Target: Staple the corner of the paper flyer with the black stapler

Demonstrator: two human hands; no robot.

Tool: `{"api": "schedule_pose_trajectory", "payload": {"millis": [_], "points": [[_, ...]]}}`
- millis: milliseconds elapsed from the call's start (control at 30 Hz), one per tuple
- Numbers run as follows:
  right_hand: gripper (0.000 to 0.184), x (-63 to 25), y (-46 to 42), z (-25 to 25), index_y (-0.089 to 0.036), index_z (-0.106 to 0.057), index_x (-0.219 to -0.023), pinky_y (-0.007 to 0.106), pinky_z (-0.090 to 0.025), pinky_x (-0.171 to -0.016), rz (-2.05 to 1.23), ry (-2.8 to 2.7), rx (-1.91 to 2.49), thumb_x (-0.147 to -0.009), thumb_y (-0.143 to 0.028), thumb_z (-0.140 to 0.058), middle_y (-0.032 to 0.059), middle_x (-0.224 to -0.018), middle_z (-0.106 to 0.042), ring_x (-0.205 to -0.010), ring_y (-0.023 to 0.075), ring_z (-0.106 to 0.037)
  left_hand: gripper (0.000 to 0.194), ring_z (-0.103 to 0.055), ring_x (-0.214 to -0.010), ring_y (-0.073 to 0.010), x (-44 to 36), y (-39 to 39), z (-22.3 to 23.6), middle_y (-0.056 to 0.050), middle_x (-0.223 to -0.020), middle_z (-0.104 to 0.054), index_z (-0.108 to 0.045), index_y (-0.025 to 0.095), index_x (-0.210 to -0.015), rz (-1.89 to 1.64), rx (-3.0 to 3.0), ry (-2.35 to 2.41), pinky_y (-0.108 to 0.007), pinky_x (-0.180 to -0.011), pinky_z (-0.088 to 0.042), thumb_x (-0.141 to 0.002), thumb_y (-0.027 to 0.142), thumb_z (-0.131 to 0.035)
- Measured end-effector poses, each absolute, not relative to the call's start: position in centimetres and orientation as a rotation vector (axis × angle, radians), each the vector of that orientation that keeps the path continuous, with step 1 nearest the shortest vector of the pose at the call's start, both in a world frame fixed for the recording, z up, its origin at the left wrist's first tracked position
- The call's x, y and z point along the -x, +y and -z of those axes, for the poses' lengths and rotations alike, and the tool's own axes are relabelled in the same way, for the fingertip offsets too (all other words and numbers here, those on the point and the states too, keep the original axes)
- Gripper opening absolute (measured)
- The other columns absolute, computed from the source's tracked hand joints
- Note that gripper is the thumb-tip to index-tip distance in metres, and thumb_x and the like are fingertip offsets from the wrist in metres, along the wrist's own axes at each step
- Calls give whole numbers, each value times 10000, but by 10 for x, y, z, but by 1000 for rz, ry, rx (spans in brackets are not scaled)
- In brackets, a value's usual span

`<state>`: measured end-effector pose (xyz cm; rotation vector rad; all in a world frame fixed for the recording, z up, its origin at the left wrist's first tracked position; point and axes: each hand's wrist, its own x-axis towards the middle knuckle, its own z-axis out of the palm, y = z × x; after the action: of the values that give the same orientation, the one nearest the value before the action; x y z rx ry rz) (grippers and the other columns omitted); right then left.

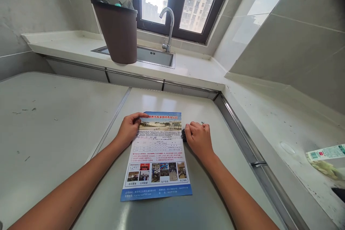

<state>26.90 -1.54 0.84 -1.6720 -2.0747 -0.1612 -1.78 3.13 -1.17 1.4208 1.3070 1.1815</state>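
Note:
A printed flyer (159, 158) with blue bands, tables and small photos lies flat on the pale board. My left hand (130, 129) rests on its upper left edge, index finger stretched over the red heading and nothing gripped. Beside the upper right edge, my right hand (198, 137) is closed around a small black tool (184, 135), mostly hidden by the fingers; its exact kind cannot be made out. A thin tip shows past the far side of that fist. Dense dark marks run in a band down the flyer's upper right part, next to the tool.
Behind the board, a brown bin (118, 36) with dark netting and teal items stands at the edge of a sink (159, 57) with a curved tap (169, 28). A green-and-white carton (325, 152) lies on the right ledge (269, 115). A seam (115, 113) crosses the board.

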Motion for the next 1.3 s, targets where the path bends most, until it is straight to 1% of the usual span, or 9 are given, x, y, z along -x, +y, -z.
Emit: {"api": "schedule_pose_trajectory", "payload": {"millis": [133,367,500,700,867,1033,1167,1233,1300], "points": [[489,-266,-17,-10,-186,-499,-595,358,-266,-794,164,-2073,1702,-1052,-259,-338,18,-661,-588,-653,146,-491,348,-646,-811,-238,17,31,10,-86,-985,-750,-792,172,-1043,-1187,-1424,1334,-318,-664,-447,-803,321,-589],[492,-269,-16,-9,-188,-478,-580,362,-268,-797,177,-2080,1714,-1051,-263,-354,11,-650,-572,-662,149,-492,345,-619,-757,-217,18,31,11,-78,-952,-741,-791,174,-1033,-1178,-1393,1338,-314,-644,-428,-803,334,-589],[493,-271,-15,-9,-189,-475,-572,364,-266,-777,179,-2076,1709,-1047,-256,-363,11,-639,-566,-650,148,-486,330,-609,-744,-218,17,30,9,-83,-922,-737,-798,167,-987,-1191,-1372,1345,-311,-636,-414,-776,338,-611],[489,-271,-16,-10,-191,-482,-579,364,-268,-770,165,-2077,1696,-1048,-266,-367,7,-635,-567,-632,144,-477,345,-595,-714,-213,14,28,4,-80,-876,-729,-799,160,-972,-1194,-1327,1334,-304,-621,-406,-745,354,-627],[496,-271,-16,-10,-190,-495,-572,359,-268,-766,159,-2079,1691,-1045,-263,-367,9,-634,-565,-636,144,-485,344,-603,-730,-222,15,30,7,-77,-856,-727,-800,167,-978,-1193,-1387,1354,-312,-632,-408,-759,351,-609],[489,-269,-16,-10,-188,-489,-569,359,-264,-771,167,-2094,1706,-1038,-256,-373,9,-633,-561,-646,146,-494,325,-631,-761,-227,16,30,8,-83,-942,-752,-799,178,-989,-1191,-1400,1346,-320,-648,-429,-781,331,-602],[480,-269,-16,-11,-188,-495,-573,360,-260,-762,178,-2098,1707,-1033,-247,-373,11,-630,-560,-641,147,-492,320,-625,-735,-226,15,29,6,-82,-887,-746,-806,171,-974,-1192,-1383,1349,-312,-620,-422,-770,334,-621],[484,-269,-16,-10,-188,-504,-571,359,-259,-761,183,-2098,1701,-1033,-247,-373,12,-631,-564,-642,147,-490,338,-613,-705,-219,16,29,6,-78,-854,-738,-805,165,-996,-1187,-1371,1348,-307,-601,-408,-767,336,-625],[487,-269,-16,-9,-189,-518,-571,360,-258,-763,195,-2101,1697,-1034,-253,-379,14,-636,-570,-650,149,-495,355,-618,-714,-216,16,30,8,-76,-878,-743,-803,168,-1033,-1184,-1382,1342,-306,-608,-409,-780,328,-614]]}}
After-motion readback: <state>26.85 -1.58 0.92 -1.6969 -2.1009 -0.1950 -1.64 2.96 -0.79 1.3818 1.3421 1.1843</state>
